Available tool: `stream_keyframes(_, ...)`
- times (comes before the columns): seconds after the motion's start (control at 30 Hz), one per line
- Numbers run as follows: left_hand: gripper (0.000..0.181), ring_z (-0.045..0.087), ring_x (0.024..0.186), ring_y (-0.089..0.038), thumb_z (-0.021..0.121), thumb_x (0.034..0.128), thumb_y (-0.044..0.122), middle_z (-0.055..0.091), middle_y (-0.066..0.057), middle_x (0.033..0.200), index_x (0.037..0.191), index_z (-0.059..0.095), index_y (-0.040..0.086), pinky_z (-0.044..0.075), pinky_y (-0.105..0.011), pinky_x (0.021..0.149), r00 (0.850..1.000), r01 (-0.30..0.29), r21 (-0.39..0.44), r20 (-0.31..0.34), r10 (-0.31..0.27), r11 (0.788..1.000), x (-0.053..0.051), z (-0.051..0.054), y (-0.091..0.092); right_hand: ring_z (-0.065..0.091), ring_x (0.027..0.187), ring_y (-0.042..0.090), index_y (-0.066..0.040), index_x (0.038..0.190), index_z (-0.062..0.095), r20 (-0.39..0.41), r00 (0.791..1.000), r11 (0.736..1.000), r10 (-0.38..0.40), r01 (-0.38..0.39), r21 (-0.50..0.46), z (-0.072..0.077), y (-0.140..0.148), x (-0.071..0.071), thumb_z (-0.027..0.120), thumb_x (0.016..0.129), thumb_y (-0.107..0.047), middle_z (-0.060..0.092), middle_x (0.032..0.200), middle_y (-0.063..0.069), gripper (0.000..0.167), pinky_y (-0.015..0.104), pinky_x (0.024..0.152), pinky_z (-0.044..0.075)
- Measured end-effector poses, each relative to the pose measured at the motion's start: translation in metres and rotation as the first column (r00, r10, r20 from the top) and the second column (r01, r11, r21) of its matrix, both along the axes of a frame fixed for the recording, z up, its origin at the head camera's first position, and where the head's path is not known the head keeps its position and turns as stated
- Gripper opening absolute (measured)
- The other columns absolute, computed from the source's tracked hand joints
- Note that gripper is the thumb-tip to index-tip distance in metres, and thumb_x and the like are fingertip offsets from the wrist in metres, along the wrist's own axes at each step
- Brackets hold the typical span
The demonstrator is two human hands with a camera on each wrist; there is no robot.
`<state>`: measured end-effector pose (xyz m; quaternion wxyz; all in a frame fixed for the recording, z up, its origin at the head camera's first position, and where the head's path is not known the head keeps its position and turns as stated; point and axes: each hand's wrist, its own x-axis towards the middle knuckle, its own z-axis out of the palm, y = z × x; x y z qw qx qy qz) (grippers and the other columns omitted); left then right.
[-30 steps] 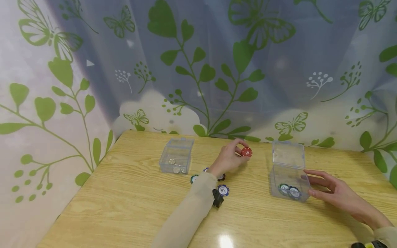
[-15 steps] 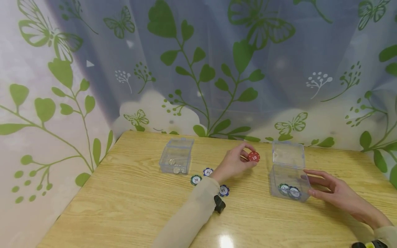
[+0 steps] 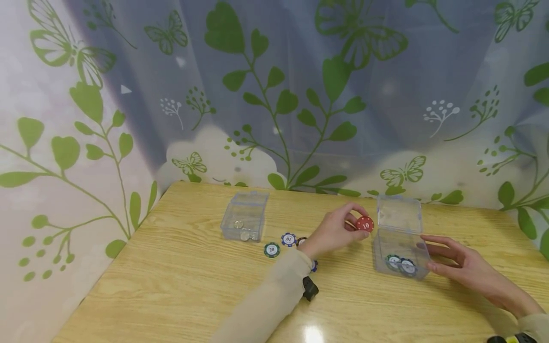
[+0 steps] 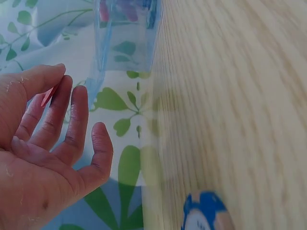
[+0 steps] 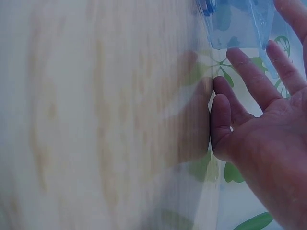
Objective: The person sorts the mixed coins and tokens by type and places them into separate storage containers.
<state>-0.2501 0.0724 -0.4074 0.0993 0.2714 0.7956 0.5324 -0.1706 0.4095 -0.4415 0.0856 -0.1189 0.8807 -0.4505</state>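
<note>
A red chip marked 10 (image 3: 365,224) is pinched between thumb and fingers of the left hand (image 3: 336,231), above the table just left of the right-hand clear box (image 3: 401,238). In the left wrist view the chip (image 4: 49,96) shows edge-on in the left hand (image 4: 53,139). That box stands with its lid raised and holds a green chip (image 3: 392,261) and a dark blue chip (image 3: 408,267). The right hand (image 3: 476,274) touches the box's right side with relaxed fingers; the right wrist view shows the hand (image 5: 264,110) beside the box (image 5: 237,24).
Another clear box (image 3: 243,216), lid raised, stands at the left with several coins (image 3: 245,236). Between the boxes lie a green chip marked 20 (image 3: 271,249), a blue chip (image 3: 289,239), a black chip (image 3: 301,241) and another blue chip partly under the left forearm. A patterned curtain (image 3: 300,119) borders the table.
Holding the red chip, the left hand has moved right and slightly nearer the front, closer to the right-hand box. The right hand has stayed at the box's side.
</note>
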Motion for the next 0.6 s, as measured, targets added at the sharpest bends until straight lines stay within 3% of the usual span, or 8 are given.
stream_keyframes(0.4, 0.040, 0.065, 0.078, 0.001, 0.080, 0.0902, 0.013, 0.070, 0.005, 0.095, 0.123, 0.061, 0.024, 0.055, -0.018, 0.071, 0.999, 0.043, -0.026, 0.001, -0.043, 0.999, 0.008, 0.003, 0.016, 0.049, 0.115, -0.023, -0.007, 0.157, 0.035, -0.013, 1.000, 1.000, 0.004, -0.004, 0.000, 0.001, -0.001, -0.001, 0.063, 0.102, -0.013, 0.049, 0.130, -0.042, 0.062, 0.016, 0.080, 0.053)
stream_keyframes(0.6, 0.039, 0.066, 0.075, 0.000, 0.079, 0.0902, 0.011, 0.069, 0.007, 0.092, 0.122, 0.062, 0.023, 0.056, -0.019, 0.068, 0.997, 0.059, -0.013, 0.041, -0.058, 0.998, 0.012, 0.003, 0.026, 0.048, 0.115, -0.024, -0.007, 0.157, 0.035, 0.007, 1.000, 1.000, 0.002, -0.002, -0.001, 0.001, -0.001, -0.001, 0.063, 0.102, -0.014, 0.048, 0.129, -0.042, 0.062, 0.016, 0.081, 0.052)
